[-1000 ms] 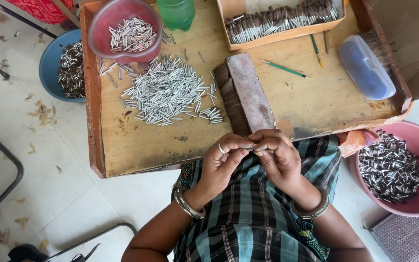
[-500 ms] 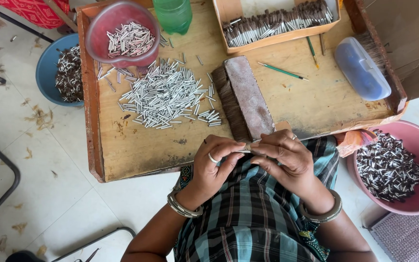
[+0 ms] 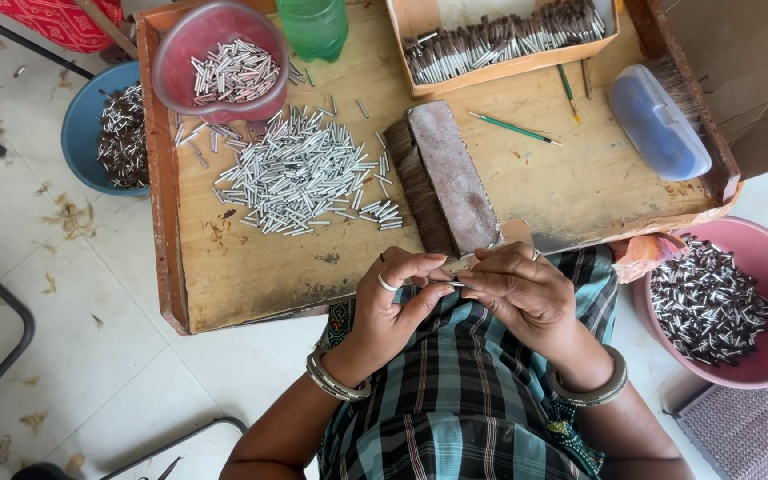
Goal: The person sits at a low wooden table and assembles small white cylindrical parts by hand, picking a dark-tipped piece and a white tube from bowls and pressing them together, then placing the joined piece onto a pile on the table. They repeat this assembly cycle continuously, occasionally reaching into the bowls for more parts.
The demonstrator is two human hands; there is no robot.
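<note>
One small silver tube [image 3: 452,284] pinched between fingers of left hand [image 3: 393,302] and right hand [image 3: 522,293].

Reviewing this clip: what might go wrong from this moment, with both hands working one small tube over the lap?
The thin tube, pinched only by the fingertips of the left hand and right hand, might slip into the checked cloth. The loose tube pile on the wooden tray could scatter if bumped.

left hand [image 3: 393,298] and right hand [image 3: 522,289] pinch small tube [image 3: 449,284] between fingertips over lap; tube pile [image 3: 300,173] on tray [image 3: 251,284]; brush [image 3: 446,173] beside pile
</note>
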